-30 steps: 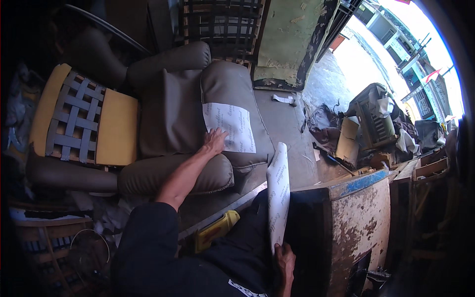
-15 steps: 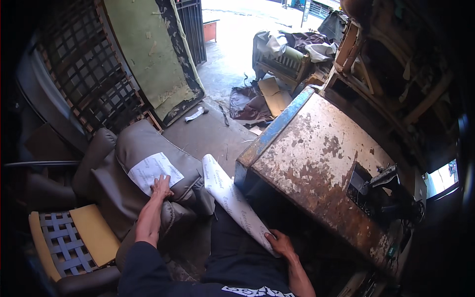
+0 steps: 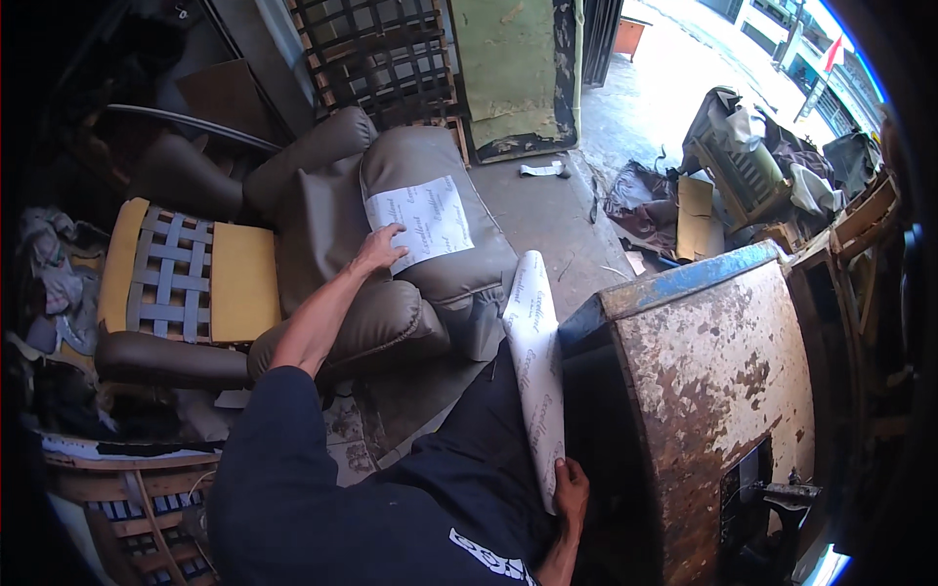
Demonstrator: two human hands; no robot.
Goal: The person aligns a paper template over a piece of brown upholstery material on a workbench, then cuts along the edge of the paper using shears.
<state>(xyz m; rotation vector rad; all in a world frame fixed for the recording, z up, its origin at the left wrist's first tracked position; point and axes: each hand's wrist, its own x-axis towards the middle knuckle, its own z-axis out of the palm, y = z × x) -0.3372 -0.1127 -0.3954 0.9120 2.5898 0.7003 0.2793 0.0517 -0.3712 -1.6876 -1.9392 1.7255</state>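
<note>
A brown leather-like recliner (image 3: 325, 210) stands at the left, its padded end toward the middle. Across that padding lies a flat white printed sheet (image 3: 435, 217), roughly rectangular. My left hand (image 3: 382, 248) rests on the sheet's near left edge, fingers stretched out and holding nothing. My right hand (image 3: 571, 490) grips the near end of a loosely rolled length of white printed material (image 3: 537, 366). The roll slants away from me beside my dark-clothed leg, its far end close to the recliner.
An old worktable (image 3: 703, 371) with peeling paint stands at the right, a machine (image 3: 787, 495) on its near end. Behind the recliner lean a webbed frame (image 3: 376, 68) and a green panel (image 3: 513, 68). A wooden frame (image 3: 147, 518) lies at lower left; cardboard (image 3: 696, 215) lies beyond the table.
My view has turned left, so everything sits farther right in the picture. My left hand has shifted to the sheet's near left edge. My right hand keeps hold of the roll.
</note>
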